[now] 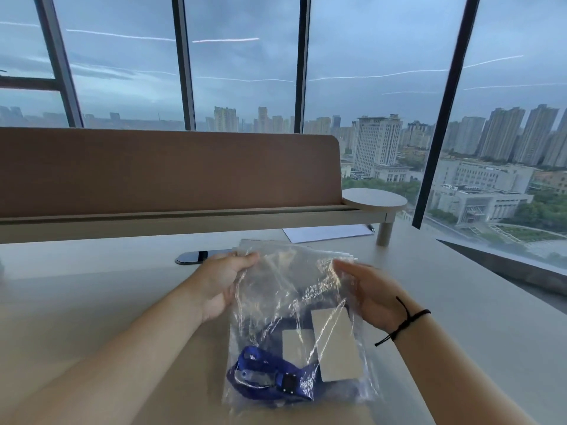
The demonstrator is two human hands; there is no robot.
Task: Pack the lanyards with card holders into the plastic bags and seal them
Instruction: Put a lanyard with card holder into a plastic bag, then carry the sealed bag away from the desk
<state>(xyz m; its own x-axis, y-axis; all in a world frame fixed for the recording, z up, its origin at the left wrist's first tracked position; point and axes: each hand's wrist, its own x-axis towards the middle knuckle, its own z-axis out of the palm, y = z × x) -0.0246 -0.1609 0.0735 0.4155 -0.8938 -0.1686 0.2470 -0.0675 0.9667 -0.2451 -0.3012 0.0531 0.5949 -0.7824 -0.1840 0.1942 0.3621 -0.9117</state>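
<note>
- The plastic bag (294,305) is held up off the desk (92,302) between both hands, mouth end farthest from the person, probably so the contents slide to the bottom and leave the opening free for sealing.
- The left hand (219,286) grips the bag's upper left edge: its fingers (245,259) curl over the film, thumb side under it.
- The right hand (366,292) lies against the upper right edge with its fingers (343,266) nearly straight, together and flat, steadying the film; whether the thumb pinches behind it cannot be told.
- Below both sets of fingers, at the bag's bottom, sit the blue lanyard (264,372), bunched into loops, and two card holders (336,343), flat rectangles with pale cards in dark frames.
- The bag is thin, clear, crinkled film that catches glare; the lanyard looks like woven ribbon with a dark clip.
- Just beyond the fingertips more clear bags (254,244) lie flat on the smooth pale desk.
- The seal looks not yet pressed.
</note>
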